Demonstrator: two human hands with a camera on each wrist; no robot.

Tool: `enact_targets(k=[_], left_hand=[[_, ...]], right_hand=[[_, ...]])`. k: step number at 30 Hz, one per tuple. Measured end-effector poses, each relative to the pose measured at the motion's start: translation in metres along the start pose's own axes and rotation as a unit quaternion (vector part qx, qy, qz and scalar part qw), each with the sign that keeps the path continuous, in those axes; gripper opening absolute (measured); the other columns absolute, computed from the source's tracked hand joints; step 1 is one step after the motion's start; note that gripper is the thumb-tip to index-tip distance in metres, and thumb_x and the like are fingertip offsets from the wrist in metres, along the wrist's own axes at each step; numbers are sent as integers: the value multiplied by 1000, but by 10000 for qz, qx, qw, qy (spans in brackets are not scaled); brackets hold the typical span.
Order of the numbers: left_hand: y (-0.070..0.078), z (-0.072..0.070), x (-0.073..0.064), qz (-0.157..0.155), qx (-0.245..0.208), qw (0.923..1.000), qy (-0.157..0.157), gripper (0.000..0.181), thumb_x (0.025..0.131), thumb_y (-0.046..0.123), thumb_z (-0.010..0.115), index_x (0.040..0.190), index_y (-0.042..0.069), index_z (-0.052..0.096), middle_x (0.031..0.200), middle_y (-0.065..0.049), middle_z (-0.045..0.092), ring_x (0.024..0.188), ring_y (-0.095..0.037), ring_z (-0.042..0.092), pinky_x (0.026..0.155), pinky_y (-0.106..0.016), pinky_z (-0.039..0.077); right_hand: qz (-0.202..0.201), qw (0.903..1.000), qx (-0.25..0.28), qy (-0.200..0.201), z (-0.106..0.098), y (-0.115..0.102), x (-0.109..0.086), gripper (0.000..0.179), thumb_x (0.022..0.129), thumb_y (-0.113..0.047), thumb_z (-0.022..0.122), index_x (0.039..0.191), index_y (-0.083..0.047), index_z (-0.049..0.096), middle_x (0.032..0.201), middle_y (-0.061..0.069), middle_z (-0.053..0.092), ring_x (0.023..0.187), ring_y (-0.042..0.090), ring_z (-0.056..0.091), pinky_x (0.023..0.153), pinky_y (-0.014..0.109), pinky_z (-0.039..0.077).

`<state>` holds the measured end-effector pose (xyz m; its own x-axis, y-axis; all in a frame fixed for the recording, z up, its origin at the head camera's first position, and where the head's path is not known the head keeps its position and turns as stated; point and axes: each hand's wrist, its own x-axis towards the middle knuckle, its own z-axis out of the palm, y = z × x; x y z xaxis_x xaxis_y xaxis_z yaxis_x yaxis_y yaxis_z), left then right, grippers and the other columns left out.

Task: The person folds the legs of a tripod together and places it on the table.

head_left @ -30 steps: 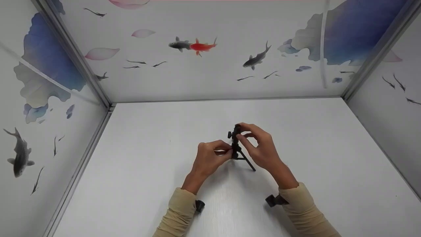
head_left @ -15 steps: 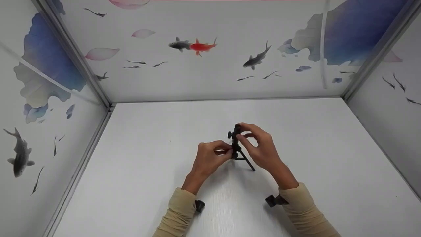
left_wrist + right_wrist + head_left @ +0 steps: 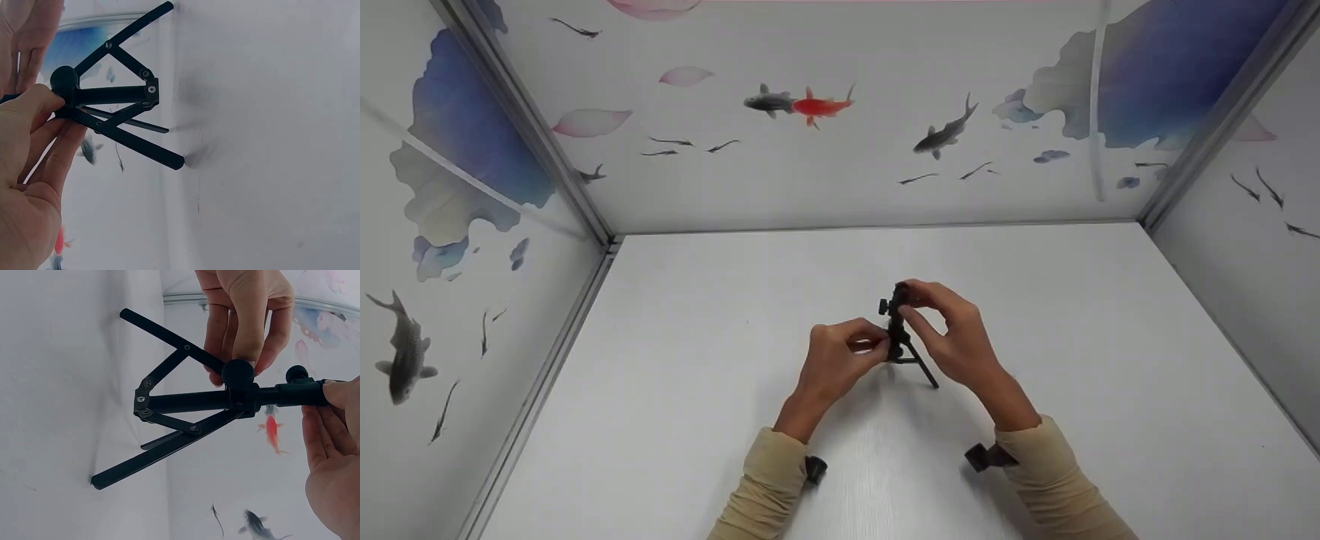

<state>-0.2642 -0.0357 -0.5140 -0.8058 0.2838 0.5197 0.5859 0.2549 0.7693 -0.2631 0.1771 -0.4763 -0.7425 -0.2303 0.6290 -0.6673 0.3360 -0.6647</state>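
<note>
A small black tripod stands upright between both hands in the head view, its legs spread. In the left wrist view, the centre column and hinged braces show, with the leg tips at or just over the white tabletop. My left hand pinches the tripod at the collar where the legs join, beside a round knob. Higher up, my right hand grips the upper post with thumb and fingers, just past a smaller knob. Fingers partly hide the tripod's top.
A white tabletop lies under the hands. White panels printed with fish and petals enclose it at the back and both sides, with grey metal rails at the corners. Black wrist cameras sit at both beige cuffs.
The tripod's near leg has swung very slightly to the left in the head view. Both hands keep their places and their hold.
</note>
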Motion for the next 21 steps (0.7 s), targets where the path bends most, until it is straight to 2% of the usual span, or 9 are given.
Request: enact_targets(k=[21], left_hand=[[1,-1,0,1,-18,10000,37,10,94,2,80,98,10,83,95,-2,85,93,-7,82,84,-20,64]], right_hand=[[-54,10000,74,1,0,0,1,39,102,-3,73,140,-8,69,125,4,76,115,19,75,106,24,58]])
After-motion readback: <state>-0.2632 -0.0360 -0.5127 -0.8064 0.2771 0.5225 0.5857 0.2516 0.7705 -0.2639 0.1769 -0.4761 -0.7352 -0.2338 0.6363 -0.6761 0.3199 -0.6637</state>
